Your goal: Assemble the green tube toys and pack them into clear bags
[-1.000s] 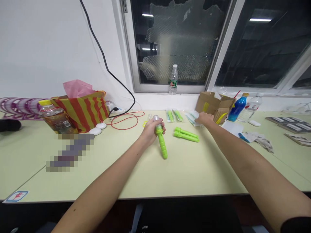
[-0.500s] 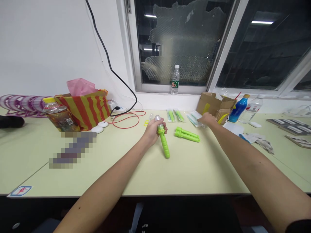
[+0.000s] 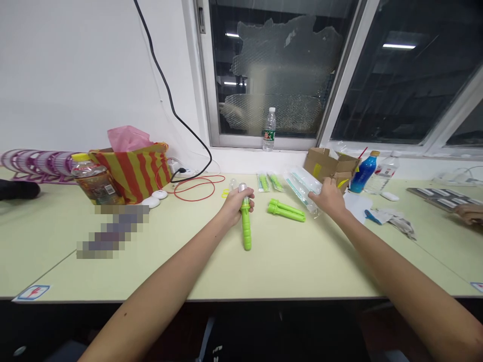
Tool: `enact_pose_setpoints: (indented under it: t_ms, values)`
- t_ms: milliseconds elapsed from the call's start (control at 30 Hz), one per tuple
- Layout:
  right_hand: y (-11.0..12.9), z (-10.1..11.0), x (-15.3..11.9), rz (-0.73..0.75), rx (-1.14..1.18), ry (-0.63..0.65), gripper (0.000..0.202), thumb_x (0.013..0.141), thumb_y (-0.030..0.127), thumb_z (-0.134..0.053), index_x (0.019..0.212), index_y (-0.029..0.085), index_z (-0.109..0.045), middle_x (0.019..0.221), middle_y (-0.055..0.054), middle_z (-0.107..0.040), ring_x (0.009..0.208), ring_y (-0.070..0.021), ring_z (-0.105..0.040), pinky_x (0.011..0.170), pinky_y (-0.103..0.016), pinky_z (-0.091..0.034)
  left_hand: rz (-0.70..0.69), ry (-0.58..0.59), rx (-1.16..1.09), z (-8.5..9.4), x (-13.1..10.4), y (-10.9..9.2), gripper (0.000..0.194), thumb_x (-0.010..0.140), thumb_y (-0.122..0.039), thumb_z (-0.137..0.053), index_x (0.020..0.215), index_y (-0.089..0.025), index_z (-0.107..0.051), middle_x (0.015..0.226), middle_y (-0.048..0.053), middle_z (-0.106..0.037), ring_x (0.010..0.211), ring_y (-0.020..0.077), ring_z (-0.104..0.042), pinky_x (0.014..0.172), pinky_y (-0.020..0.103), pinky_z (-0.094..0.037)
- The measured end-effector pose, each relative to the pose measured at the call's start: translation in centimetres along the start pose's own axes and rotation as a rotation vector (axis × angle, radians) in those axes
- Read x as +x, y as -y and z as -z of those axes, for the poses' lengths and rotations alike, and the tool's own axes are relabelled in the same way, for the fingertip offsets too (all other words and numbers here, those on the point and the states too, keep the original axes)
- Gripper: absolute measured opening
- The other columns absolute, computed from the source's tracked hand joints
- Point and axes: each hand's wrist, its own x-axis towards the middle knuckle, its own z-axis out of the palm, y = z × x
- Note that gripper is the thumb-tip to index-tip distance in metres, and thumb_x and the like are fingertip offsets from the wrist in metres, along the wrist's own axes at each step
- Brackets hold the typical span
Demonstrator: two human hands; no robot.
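My left hand (image 3: 236, 203) is wrapped around the clear, silvery upper end of a green stick with a ribbed handle (image 3: 246, 234). Its lower end points toward me above the table. My right hand (image 3: 329, 198) pinches the near end of a clear plastic packet (image 3: 298, 185) with pale blue-green strips on it. The packet lies slanted, partly covered by my fingers. Between my hands rests a pair of green plastic tubes (image 3: 287, 210), side by side. Two small clear packets with green pieces (image 3: 269, 182) lie farther back.
An opened cardboard box (image 3: 320, 162) stands behind my right hand, beside a blue bottle (image 3: 364, 173) and a clear bottle (image 3: 385, 173). A striped bag (image 3: 139, 171) and a red cable (image 3: 194, 193) are left. Another person's hand (image 3: 471, 213) reaches in at the right edge.
My right hand has drawn the plastic packet toward me and turned it. The green stick in my left hand has swung more upright. Another person's hand has appeared at right.
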Motion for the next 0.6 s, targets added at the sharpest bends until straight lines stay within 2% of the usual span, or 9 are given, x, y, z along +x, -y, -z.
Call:
enact_pose_setpoints:
  t_ms: [67,200,333,433,500,600]
  values:
    - [-0.5,0.0,-0.1,-0.024,0.020,0.028,0.061,0.079,0.048,-0.060,0.125,0.012,-0.043,0.123,-0.020,-0.052,0.107,-0.0357,-0.058,0.087,-0.044,-0.046,0.034,0.001,0.015,-0.3,0.1,0.5,0.023,0.069,-0.022,-0.070,0.084,-0.016,-0.053,0.075,0.001,-0.057,0.049,0.0096,-0.053,0.041,0.024,-0.041]
    - [-1.4,-0.6,1.4,-0.142,0.155,0.081,0.060,0.079,0.047,-0.061,0.125,0.011,-0.046,0.123,-0.020,-0.054,0.113,-0.0339,-0.056,0.091,-0.041,-0.045,0.070,0.023,0.031,-0.3,0.0,1.2,0.026,0.068,-0.024,-0.072,0.084,-0.017,-0.052,0.077,0.002,-0.059,0.049,0.0099,-0.054,0.041,0.023,-0.042]
    - [-2.0,-0.9,2.7,-0.266,0.288,0.108,0.056,0.080,0.048,-0.060,0.121,0.011,-0.050,0.121,-0.019,-0.059,0.112,-0.0315,-0.057,0.089,-0.037,-0.046,0.012,0.094,0.191,-1.1,0.2,0.4,0.026,0.068,-0.028,-0.072,0.086,-0.017,-0.057,0.084,0.007,-0.065,0.043,0.0095,-0.052,0.036,0.023,-0.036]
    - [-2.1,-0.9,3.1,-0.286,0.303,0.103,0.055,0.079,0.049,-0.061,0.119,0.012,-0.053,0.120,-0.018,-0.061,0.110,-0.0319,-0.058,0.088,-0.037,-0.047,-0.068,0.308,0.482,-4.3,1.9,-0.8,0.023,0.069,-0.023,-0.069,0.091,-0.015,-0.065,0.078,0.007,-0.066,0.041,0.0121,-0.053,0.037,0.024,-0.035]
    - [-2.2,-0.8,3.4,-0.278,0.301,0.100,0.054,0.078,0.048,-0.063,0.117,0.012,-0.054,0.119,-0.019,-0.061,0.109,-0.0322,-0.058,0.088,-0.037,-0.047,-0.124,0.487,0.727,-7.8,4.0,-1.2,0.029,0.066,-0.017,-0.069,0.095,-0.016,-0.069,0.069,0.005,-0.063,0.043,0.0155,-0.055,0.040,0.025,-0.037]
    - [-2.5,-0.7,4.4,-0.268,0.324,0.121,0.053,0.077,0.048,-0.066,0.115,0.012,-0.055,0.117,-0.018,-0.062,0.106,-0.0320,-0.059,0.086,-0.038,-0.048,-0.149,0.614,1.171,-13.3,7.9,-0.7,0.027,0.054,-0.006,-0.071,0.080,-0.014,-0.071,0.058,0.005,-0.057,0.047,0.0218,-0.057,0.046,0.030,-0.040]
